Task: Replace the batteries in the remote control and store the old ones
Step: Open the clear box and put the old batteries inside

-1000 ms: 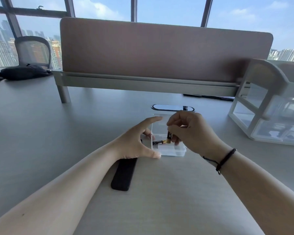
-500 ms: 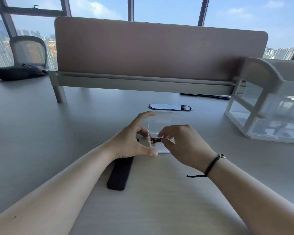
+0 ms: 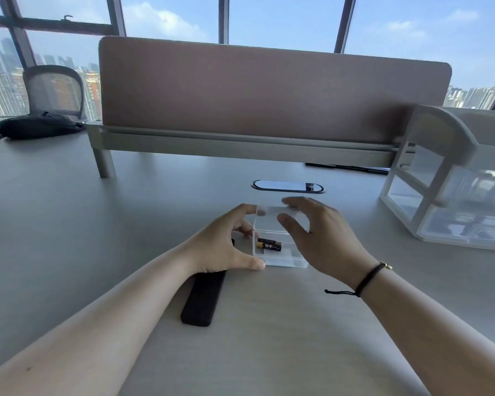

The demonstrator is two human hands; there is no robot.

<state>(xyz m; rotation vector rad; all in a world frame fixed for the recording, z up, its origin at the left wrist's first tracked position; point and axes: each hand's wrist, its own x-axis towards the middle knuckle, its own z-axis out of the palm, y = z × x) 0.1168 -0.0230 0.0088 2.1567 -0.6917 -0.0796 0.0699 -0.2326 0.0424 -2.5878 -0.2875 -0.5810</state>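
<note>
Two batteries (image 3: 268,244) are lying inside the clear box (image 3: 280,260) on the desk (image 3: 69,212). The left hand (image 3: 223,244) is bracing the box, thumb and fingers spread around it. The right hand (image 3: 323,238) is hovering over it, fingers spread, blurred. The remote (image 3: 202,298) is lying under the left wrist.

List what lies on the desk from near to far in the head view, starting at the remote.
Remote → clear box holding the batteries → oval grommet → divider panel.
</note>
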